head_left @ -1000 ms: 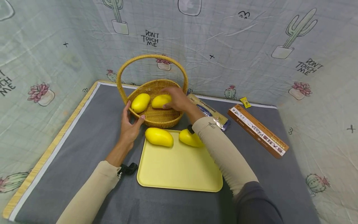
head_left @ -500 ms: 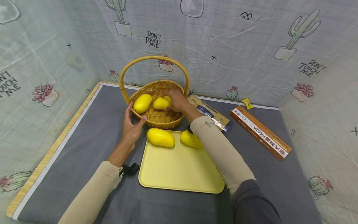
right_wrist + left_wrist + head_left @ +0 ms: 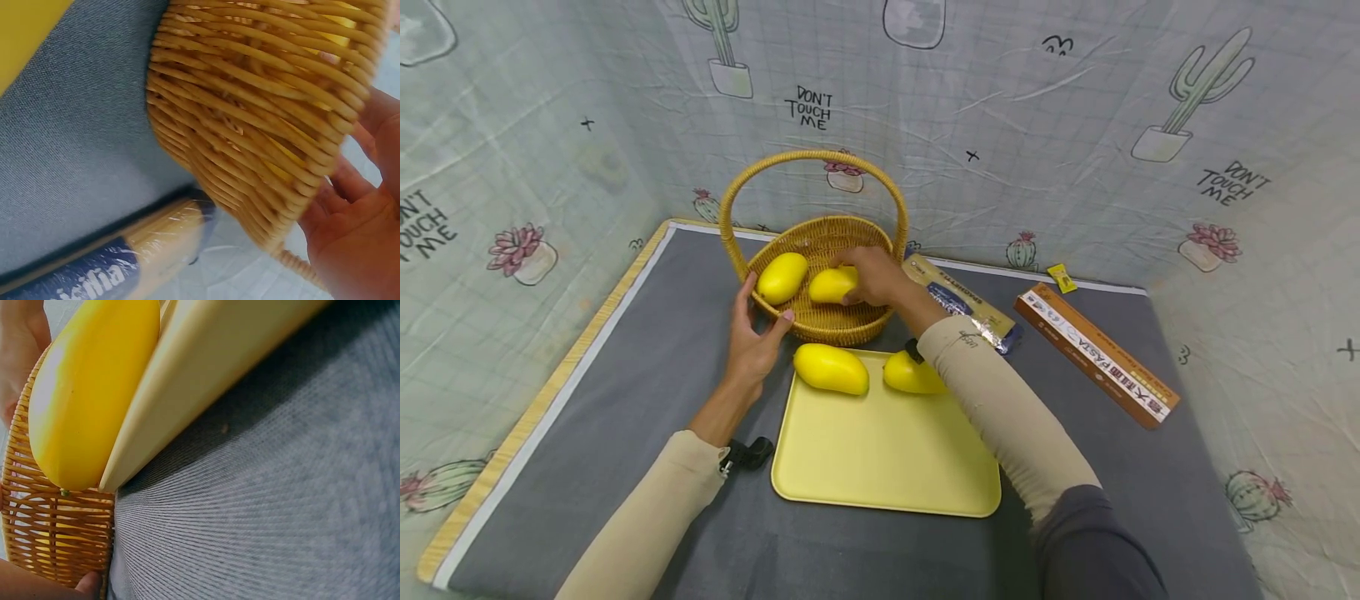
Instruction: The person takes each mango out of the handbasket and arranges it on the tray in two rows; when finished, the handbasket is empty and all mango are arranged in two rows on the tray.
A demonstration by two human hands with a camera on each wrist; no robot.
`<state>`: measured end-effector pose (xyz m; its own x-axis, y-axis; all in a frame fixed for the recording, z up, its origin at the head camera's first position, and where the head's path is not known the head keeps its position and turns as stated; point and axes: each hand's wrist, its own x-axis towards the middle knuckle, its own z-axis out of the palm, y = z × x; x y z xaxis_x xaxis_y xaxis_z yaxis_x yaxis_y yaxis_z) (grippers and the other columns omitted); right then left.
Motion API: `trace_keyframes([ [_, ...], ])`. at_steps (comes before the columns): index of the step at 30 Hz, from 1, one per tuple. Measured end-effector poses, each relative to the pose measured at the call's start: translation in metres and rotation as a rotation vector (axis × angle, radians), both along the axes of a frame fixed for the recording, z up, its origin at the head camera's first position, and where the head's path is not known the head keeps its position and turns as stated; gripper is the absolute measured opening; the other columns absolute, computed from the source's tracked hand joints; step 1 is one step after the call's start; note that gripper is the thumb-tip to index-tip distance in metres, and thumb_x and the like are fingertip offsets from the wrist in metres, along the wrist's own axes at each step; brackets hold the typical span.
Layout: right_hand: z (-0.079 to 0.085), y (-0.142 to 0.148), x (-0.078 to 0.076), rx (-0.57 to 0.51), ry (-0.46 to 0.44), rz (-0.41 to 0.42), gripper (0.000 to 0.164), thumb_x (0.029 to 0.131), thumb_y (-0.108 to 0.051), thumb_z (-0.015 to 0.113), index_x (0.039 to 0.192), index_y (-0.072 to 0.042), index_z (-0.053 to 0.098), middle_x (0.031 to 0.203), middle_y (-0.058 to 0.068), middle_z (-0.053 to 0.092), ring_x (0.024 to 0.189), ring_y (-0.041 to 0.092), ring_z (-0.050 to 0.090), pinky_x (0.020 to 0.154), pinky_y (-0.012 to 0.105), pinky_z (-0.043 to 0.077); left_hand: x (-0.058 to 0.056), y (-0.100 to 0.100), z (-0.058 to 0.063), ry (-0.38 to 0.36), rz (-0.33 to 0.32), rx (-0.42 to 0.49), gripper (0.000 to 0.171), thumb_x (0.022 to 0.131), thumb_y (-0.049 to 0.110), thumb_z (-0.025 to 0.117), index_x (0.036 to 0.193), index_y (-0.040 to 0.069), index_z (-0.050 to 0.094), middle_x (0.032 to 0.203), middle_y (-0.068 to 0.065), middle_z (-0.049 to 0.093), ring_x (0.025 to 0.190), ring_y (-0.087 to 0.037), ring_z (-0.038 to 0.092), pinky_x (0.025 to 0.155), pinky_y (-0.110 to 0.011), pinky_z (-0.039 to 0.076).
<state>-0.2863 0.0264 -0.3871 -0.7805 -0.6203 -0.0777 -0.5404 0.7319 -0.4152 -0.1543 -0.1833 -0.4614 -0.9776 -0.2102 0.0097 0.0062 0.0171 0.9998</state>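
In the head view, a wicker basket [image 3: 831, 335] with a tall arched handle stands at the back left. My left hand [image 3: 749, 348] rests against its left front side, thumb and fingers spread along the rim. Inside the basket, my right hand [image 3: 880, 279] grips a yellow mango [image 3: 831, 286]; its fingertips are partly hidden. To the left of that fruit lies another mango [image 3: 782, 277] in the basket. A yellow tray [image 3: 887, 454] in front bears a mango [image 3: 831, 369] on its far left and a second mango [image 3: 912, 373], partly covered by my right sleeve.
Right of the basket lies a spaghetti packet [image 3: 962, 304], partly behind my right arm. Farther right are a long brown pasta box [image 3: 1097, 354] and a small yellow sachet [image 3: 1062, 277]. A patterned cloth [image 3: 970, 108] hangs behind the grey table [image 3: 700, 317].
My right hand has shifted slightly within the basket, and the mango under it has turned and moved a little. The left hand stays against the basket.
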Motion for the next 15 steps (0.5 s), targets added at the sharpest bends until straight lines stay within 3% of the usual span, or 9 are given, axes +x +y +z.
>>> trace_keyframes([
  [7,0.015,0.002,0.009,-0.106,0.036,0.05,0.061,0.087,-0.021,0.091,0.144,-0.014,0.067,0.147,0.007,0.067,0.137,0.029,0.059,0.117,0.042,0.05,-0.001,-0.001,-0.001,0.004,-0.001,-0.002,0.089,0.104,0.018,0.07,0.172,0.035,0.014,0.179,0.006,0.005,0.167,-0.024,0.011,0.135,-0.051,0.028],
  [15,0.036,0.004,0.031,-0.169,0.09,0.091,0.062,0.088,-0.023,0.09,0.145,-0.015,0.067,0.146,0.004,0.068,0.134,0.026,0.062,0.111,0.041,0.052,-0.003,-0.001,-0.003,0.003,-0.016,-0.006,0.089,0.105,0.02,0.069,0.172,0.036,0.013,0.179,0.006,0.004,0.167,-0.024,0.009,0.135,-0.053,0.026],
])
